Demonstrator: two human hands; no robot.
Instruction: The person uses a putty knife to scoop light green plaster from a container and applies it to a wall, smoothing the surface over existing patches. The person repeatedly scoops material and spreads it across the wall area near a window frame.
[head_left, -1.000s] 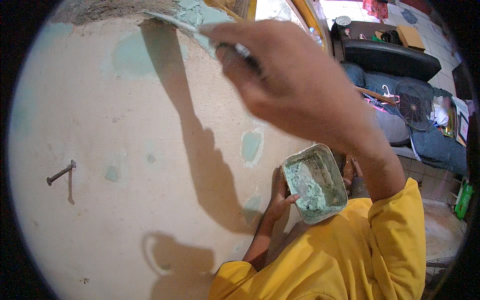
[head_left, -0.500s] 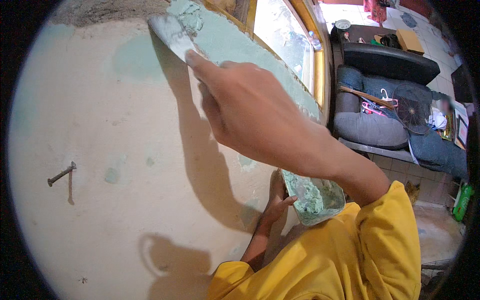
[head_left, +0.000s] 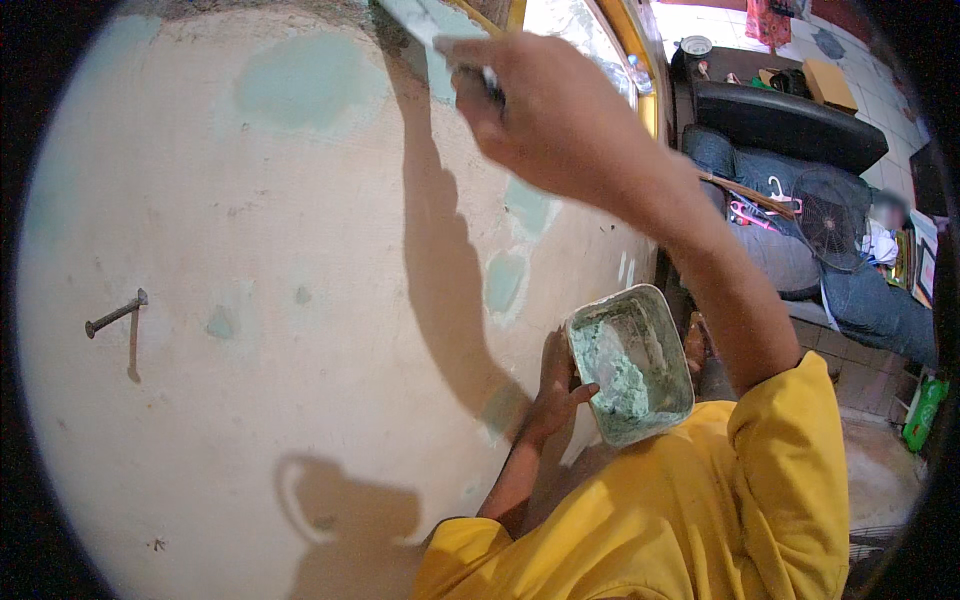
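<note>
My right hand [head_left: 560, 115] reaches up and grips a putty knife [head_left: 412, 20], its pale blade against the wall near the top edge of the view. Motion blurs the fingers a little, and the hand covers the knife's handle. Low in the middle, my left hand [head_left: 556, 402] holds a rectangular tub [head_left: 664, 340] by its left side, thumb over the rim. Pale green putty [head_left: 612, 368] clings to the tub's bottom and left side. The cream wall [head_left: 270, 230] carries smooth green patches [head_left: 305, 80], the largest left of the blade.
A big nail [head_left: 115, 315] sticks out of the wall at left. Rough bare plaster runs along the wall's top, beside a yellow window frame [head_left: 640, 60]. At right stand a dark sofa [head_left: 790, 120] with a fan [head_left: 828, 215] and clutter, and a green bottle [head_left: 925, 412].
My right hand and the putty knife have moved up and to the right across the wall. The tub now shows more fully, no longer partly covered by my right forearm. The view has shifted slightly.
</note>
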